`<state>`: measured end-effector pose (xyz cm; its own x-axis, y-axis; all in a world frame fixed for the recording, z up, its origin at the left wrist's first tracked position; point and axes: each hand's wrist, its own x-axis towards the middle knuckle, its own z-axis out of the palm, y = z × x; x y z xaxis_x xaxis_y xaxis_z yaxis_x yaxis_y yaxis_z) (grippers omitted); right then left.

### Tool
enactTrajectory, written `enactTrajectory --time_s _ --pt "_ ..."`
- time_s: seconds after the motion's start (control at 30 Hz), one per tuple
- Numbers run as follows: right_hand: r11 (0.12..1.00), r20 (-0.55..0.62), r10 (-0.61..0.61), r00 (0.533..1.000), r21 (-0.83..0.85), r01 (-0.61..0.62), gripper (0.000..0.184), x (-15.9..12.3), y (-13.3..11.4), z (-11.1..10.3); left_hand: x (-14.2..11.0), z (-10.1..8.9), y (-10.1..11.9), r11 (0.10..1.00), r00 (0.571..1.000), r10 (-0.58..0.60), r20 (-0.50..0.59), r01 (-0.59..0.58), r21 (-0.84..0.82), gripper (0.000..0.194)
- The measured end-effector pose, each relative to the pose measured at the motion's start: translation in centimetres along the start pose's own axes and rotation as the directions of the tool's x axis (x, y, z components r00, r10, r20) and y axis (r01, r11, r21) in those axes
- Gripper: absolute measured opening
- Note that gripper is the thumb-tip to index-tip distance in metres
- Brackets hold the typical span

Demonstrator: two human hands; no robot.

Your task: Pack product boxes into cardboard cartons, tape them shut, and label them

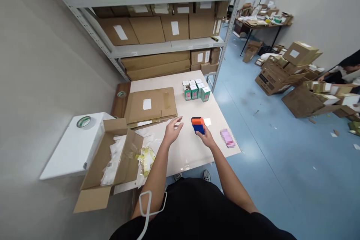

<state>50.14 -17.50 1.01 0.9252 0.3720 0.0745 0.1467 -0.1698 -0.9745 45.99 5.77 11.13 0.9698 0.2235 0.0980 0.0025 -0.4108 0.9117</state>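
My right hand (206, 136) grips a small blue and orange device (198, 125) just above the white table (194, 150). A small white label (207, 122) lies on the table right behind the device. My left hand (172, 129) hovers open over the table, fingers spread, a little left of the device and near the edge of a flattened cardboard box (151, 105). Several small green and white boxes (196, 90) stand together at the far side of the table.
An open carton (112, 157) with white and yellow packets hangs over the table's left corner. A tape roll (83, 121) lies on a white board. A pink object (227, 137) rests near the right edge. Metal shelves (157, 45) hold cartons. Boxes litter the blue floor; a person sits far right.
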Motion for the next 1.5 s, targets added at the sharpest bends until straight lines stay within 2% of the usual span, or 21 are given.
enactTrajectory --time_s 0.07,0.17,0.3,0.37,0.47,0.63,0.7,0.77,0.87,0.93,1.03,1.13,1.23,1.33,1.4,1.5 --pt "0.999 0.041 -0.028 0.999 0.024 0.027 0.068 0.1 -2.2 -0.7 1.4 -0.2 2.3 0.997 0.999 -0.028 0.029 0.03 -0.073 0.052" --pt "0.996 0.096 -0.087 0.992 0.002 0.087 0.068 0.3 -4.5 -1.7 2.7 -0.9 4.9 0.99 0.989 -0.041 0.139 0.06 -0.131 0.054" --pt "0.992 0.18 -0.127 0.975 -0.003 0.13 0.063 0.2 -6.1 -2.6 2.6 -1.2 7.1 0.992 0.976 -0.012 0.216 0.038 -0.117 0.044" --pt "0.993 0.214 -0.114 0.97 0.012 0.114 0.059 0.0 -6.7 -2.9 2.1 -0.9 7.7 0.997 0.986 0.018 0.168 -0.005 -0.077 0.036" --pt "0.996 0.253 -0.079 0.964 0.06 0.066 0.049 -0.2 -7.1 -3.3 1.2 0.1 8.3 0.996 0.996 0.089 -0.005 -0.089 0.026 0.025" --pt "0.995 0.277 -0.046 0.96 0.096 0.02 0.043 -0.8 -6.2 -4.2 0.1 0.9 8.5 0.977 0.951 0.184 -0.247 -0.15 0.149 0.019" --pt "0.996 0.286 -0.022 0.958 0.091 -0.005 0.043 -1.2 -5.3 -4.1 -0.2 0.3 8.5 0.965 0.933 0.223 -0.283 -0.169 0.201 0.019" --pt "0.996 0.284 0.011 0.959 0.086 -0.037 0.044 -1.5 -4.4 -3.5 -0.5 -0.4 8.4 0.94 0.923 0.284 -0.259 -0.216 0.264 0.019" --pt "0.996 0.228 0.076 0.971 0.038 -0.087 0.046 -1.4 -3.9 -1.6 -1.4 -1.2 8.3 0.862 0.89 0.409 -0.202 -0.304 0.406 0.021" --pt "0.993 0.153 0.117 0.981 -0.002 -0.118 0.048 -0.7 -4.3 0.0 -2.7 -1.4 8.1 0.776 0.865 0.474 -0.165 -0.323 0.541 0.021" --pt "0.992 0.076 0.122 0.99 -0.039 -0.12 0.051 0.8 -6.0 2.5 -5.3 -2.0 7.3 0.652 0.842 0.519 -0.146 -0.279 0.705 0.028" --pt "0.996 0.092 0.059 0.994 -0.069 -0.053 0.054 2.3 -8.7 5.2 -7.8 -3.5 5.9 0.609 0.807 0.549 -0.216 -0.209 0.766 0.049" --pt "0.995 0.108 0.026 0.994 -0.101 -0.015 0.052 3.7 -11.5 8.8 -9.6 -6.3 4.2 0.62 0.716 0.612 -0.335 -0.172 0.766 0.074" --pt "0.993 0.152 0.023 0.988 -0.116 -0.005 0.049 4.8 -13.6 13.3 -11.1 -10.1 3.2 0.672 0.596 0.634 -0.493 -0.107 0.733 0.083" --pt "0.993 0.197 0.012 0.98 -0.118 0.011 0.045 5.3 -14.4 16.5 -12.3 -13.1 2.8 0.746 0.549 0.572 -0.609 -0.04 0.664 0.077" --pt "0.99 0.291 -0.023 0.956 -0.129 0.063 0.035 5.8 -14.9 21.8 -14.6 -17.9 1.9 0.875 0.476 0.403 -0.782 0.049 0.481 0.066"
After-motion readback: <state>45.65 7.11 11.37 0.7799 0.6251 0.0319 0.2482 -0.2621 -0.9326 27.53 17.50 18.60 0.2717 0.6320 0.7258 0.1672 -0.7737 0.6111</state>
